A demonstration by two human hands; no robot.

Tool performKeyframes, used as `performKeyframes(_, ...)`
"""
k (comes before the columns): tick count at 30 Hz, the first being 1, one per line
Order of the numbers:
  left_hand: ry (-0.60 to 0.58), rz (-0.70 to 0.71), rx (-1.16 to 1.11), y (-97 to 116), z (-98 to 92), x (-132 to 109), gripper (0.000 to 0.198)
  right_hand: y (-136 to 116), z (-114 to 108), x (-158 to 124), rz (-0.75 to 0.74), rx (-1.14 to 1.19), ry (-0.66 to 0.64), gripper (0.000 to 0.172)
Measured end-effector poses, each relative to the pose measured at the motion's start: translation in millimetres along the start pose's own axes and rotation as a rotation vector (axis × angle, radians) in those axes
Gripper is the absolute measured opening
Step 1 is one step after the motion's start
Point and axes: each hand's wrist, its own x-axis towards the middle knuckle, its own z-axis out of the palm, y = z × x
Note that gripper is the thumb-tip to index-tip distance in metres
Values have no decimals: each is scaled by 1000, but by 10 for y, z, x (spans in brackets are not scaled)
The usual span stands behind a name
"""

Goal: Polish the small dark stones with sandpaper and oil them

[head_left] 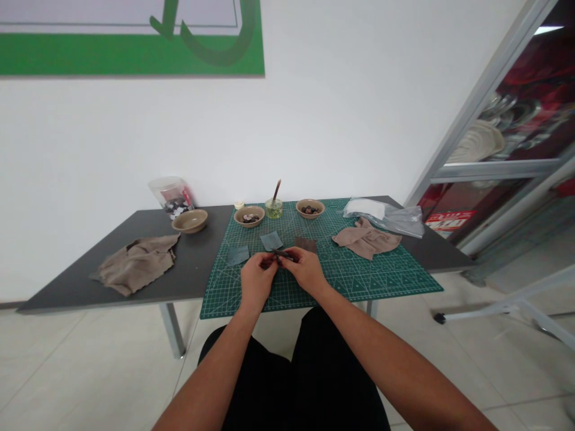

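Both of my hands meet over the near middle of a green cutting mat (251, 293). My left hand (258, 275) is closed in a pinch at the left end of a small dark object (284, 254). Around its other end, the fingers of my right hand (308, 269) are closed too. It looks thin and dark, but my fingers cover much of it and its kind is unclear. Just beyond lie two small blue-grey cloth squares (271, 240) and a dark brown square (306, 244), the latter partly behind my right hand.
Along the back stand a bowl of stone-like pieces (250, 216), a glass jar with a brush-like stick (274, 208) and a bowl of dark pieces (309, 208). Brown cloths (139, 263) flank the mat. A third bowl (190, 221), a clear tub (171, 194) and plastic bags (386, 216) lie farther out.
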Motion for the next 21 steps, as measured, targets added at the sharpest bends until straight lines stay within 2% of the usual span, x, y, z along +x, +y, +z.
performKeyframes(5, -28, 18, 4, 13, 1, -9, 9, 12, -3, -1, 39, 10, 28, 13)
performKeyframes(11, -36, 18, 23, 23, 8, -16, 6, 44, 9, 7, 7, -4, 24, 12)
performKeyframes(14, -51, 28, 25, 11, 11, -18, 5, 51, 21, 15, 65, 49, 54, 14)
performKeyframes(17, -40, 23, 25, 4, 12, -18, 6, 48, 22, 16, 63, 92, 23, 14)
performKeyframes(21, -53, 38, 16, 14, 16, -26, 6, 33, 20, 16, 50, 13, 58, 13)
